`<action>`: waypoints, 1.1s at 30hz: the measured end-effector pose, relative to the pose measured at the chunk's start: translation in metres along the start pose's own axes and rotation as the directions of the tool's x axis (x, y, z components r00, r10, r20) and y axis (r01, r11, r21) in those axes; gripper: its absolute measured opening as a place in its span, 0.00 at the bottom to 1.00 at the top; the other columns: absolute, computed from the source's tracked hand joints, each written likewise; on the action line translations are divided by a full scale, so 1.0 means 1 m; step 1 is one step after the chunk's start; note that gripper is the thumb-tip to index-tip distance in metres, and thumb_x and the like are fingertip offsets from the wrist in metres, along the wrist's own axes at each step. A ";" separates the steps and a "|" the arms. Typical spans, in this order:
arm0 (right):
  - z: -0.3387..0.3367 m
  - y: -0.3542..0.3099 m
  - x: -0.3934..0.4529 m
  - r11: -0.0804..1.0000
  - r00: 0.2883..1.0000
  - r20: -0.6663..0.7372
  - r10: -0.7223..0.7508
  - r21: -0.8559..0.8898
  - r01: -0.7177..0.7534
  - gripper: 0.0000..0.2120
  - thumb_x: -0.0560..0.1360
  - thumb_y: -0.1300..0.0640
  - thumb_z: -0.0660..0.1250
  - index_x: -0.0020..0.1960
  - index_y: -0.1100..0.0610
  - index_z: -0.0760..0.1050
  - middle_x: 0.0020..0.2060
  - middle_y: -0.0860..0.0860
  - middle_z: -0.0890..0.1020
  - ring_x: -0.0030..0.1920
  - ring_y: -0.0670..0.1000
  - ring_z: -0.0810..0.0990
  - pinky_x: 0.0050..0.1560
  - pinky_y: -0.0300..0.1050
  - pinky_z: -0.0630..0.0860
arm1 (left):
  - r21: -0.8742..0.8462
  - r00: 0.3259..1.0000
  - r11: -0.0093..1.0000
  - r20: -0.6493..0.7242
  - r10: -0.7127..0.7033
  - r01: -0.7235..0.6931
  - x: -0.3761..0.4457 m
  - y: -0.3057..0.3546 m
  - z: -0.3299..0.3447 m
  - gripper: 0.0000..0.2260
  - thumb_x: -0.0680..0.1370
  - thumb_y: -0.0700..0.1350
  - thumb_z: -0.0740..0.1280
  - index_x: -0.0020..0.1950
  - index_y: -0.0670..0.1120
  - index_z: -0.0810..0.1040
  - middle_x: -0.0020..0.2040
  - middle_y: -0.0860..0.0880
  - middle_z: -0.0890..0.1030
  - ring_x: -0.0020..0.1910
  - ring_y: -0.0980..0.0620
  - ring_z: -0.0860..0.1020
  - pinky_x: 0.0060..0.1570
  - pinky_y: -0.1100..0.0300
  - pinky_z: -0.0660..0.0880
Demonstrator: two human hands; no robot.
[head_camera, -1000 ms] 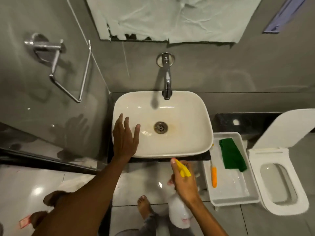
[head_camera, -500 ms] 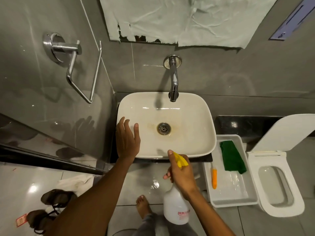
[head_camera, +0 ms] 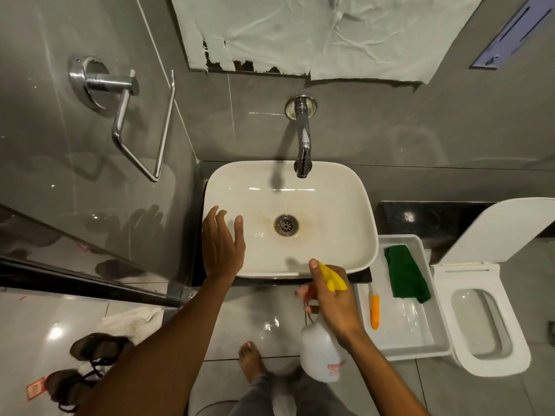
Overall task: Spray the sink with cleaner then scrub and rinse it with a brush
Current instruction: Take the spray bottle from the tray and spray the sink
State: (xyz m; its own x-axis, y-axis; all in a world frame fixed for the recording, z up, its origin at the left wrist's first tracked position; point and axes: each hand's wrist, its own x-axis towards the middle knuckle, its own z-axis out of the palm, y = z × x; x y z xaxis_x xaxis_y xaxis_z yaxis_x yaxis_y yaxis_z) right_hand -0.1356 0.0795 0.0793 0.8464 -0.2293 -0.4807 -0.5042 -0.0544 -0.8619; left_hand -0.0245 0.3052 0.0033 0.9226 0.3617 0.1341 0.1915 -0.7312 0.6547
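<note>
Right grip (head_camera: 333, 298) wraps the spray bottle (head_camera: 321, 352); left grip (head_camera: 222, 244), fingers spread, empty over the sink (head_camera: 345, 205) rim.

My left hand (head_camera: 221, 247) and right hand (head_camera: 333, 298) are bare: no gloves, rings, watch or sleeves on either forearm. My foot (head_camera: 250, 360) is unshod. My trouser leg (head_camera: 255, 394) is grey fabric.

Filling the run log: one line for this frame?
phase: spraying | right hand: holds spray bottle | left hand: open, sink rim | brush: untouched
</note>
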 end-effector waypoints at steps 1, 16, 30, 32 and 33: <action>-0.002 0.001 0.000 1.000 1.000 -0.027 -0.014 -0.013 0.014 0.27 0.79 0.36 0.68 0.59 0.61 0.76 0.31 0.59 0.86 0.32 0.54 0.87 0.32 0.45 0.83 | -0.003 1.000 1.000 0.000 0.001 -0.001 0.000 0.000 0.000 0.25 0.86 0.60 0.58 0.72 0.43 0.76 0.76 0.43 0.75 0.71 0.42 0.76 0.69 0.49 0.77; -0.043 0.026 0.001 0.996 0.983 -0.174 0.056 0.076 -0.043 0.28 0.81 0.39 0.67 0.58 0.65 0.76 0.33 0.60 0.86 0.31 0.56 0.86 0.31 0.48 0.84 | -0.021 1.000 0.999 -0.011 0.029 -0.029 -0.003 0.003 -0.001 0.25 0.86 0.60 0.59 0.70 0.41 0.76 0.73 0.41 0.77 0.71 0.40 0.77 0.71 0.47 0.76; -0.047 0.020 -0.001 0.990 0.968 -0.239 0.073 0.137 -0.041 0.22 0.82 0.37 0.65 0.53 0.57 0.81 0.35 0.67 0.84 0.40 0.63 0.91 0.40 0.64 0.87 | -0.016 1.000 1.000 0.021 0.018 -0.017 -0.002 -0.001 0.000 0.27 0.85 0.63 0.57 0.71 0.43 0.74 0.73 0.42 0.77 0.71 0.41 0.77 0.70 0.45 0.78; -0.041 0.019 -0.004 0.984 0.978 -0.181 0.099 0.167 -0.068 0.22 0.81 0.37 0.66 0.56 0.56 0.82 0.38 0.62 0.88 0.41 0.62 0.90 0.36 0.55 0.88 | -0.017 1.000 1.000 0.023 0.015 -0.015 -0.002 -0.001 -0.001 0.27 0.85 0.63 0.57 0.71 0.43 0.74 0.73 0.42 0.77 0.71 0.41 0.77 0.70 0.45 0.78; -0.037 0.018 -0.006 0.982 0.982 -0.151 0.114 0.167 -0.088 0.23 0.80 0.36 0.66 0.56 0.56 0.82 0.40 0.61 0.89 0.40 0.61 0.90 0.35 0.50 0.87 | -0.018 1.000 1.000 0.021 0.015 -0.015 -0.002 0.000 -0.001 0.27 0.85 0.63 0.57 0.71 0.42 0.75 0.73 0.42 0.77 0.71 0.41 0.77 0.70 0.45 0.78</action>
State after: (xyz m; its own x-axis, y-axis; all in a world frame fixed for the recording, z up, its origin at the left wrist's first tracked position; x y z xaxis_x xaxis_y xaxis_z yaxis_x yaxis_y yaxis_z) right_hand -0.1558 0.0438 0.0721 0.7479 -0.3782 -0.5456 -0.5411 0.1287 -0.8310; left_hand -0.0265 0.3051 0.0040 0.9322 0.3385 0.1282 0.1719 -0.7257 0.6662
